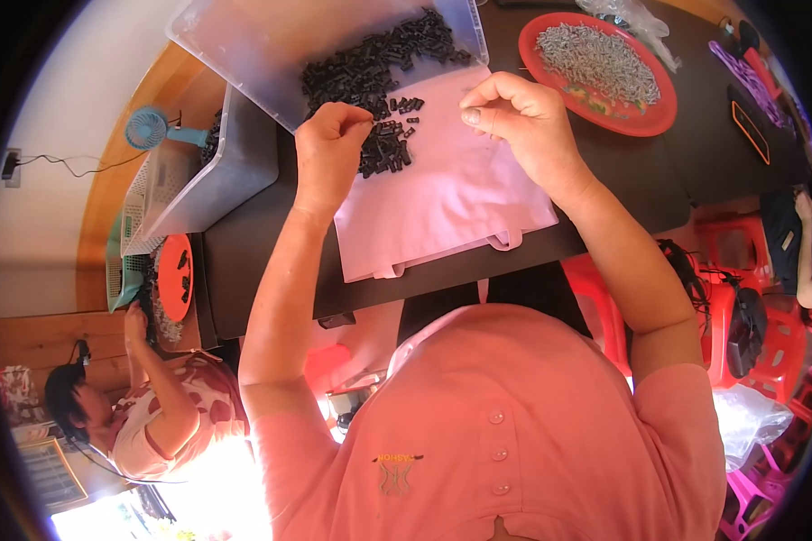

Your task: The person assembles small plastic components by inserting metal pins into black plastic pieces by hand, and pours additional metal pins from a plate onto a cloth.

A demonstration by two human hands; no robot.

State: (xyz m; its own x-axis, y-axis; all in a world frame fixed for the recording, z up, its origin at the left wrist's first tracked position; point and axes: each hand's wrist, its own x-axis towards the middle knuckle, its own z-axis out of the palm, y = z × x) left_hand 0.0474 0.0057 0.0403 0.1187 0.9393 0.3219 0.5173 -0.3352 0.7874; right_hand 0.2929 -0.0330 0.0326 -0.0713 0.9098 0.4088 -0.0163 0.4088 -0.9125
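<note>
While small black parts point(385, 149) crowd the upper left of the pink cloth point(460, 203), its right side lies bare, short of the near edge of the dark table point(641, 189). My left hand point(327, 155) pinches fingertips over them; my right hand point(537, 128) curls, thumb near forefinger. Whether either grips anything, I cannot tell.

Bright overall, mid-frame exposure fine. Strong glare lower left, clipped white beside the co-worker point(176, 410); smaller hot spot lower right on the clear plastic bag point(753, 424). Pink cloth point(465, 203) slightly washed out. Black plastic pieces point(379, 59) lose detail, run together. Fisheye: counter point(636, 189) edges bow, corners vignette to black, purple fringing at right rim.
</note>
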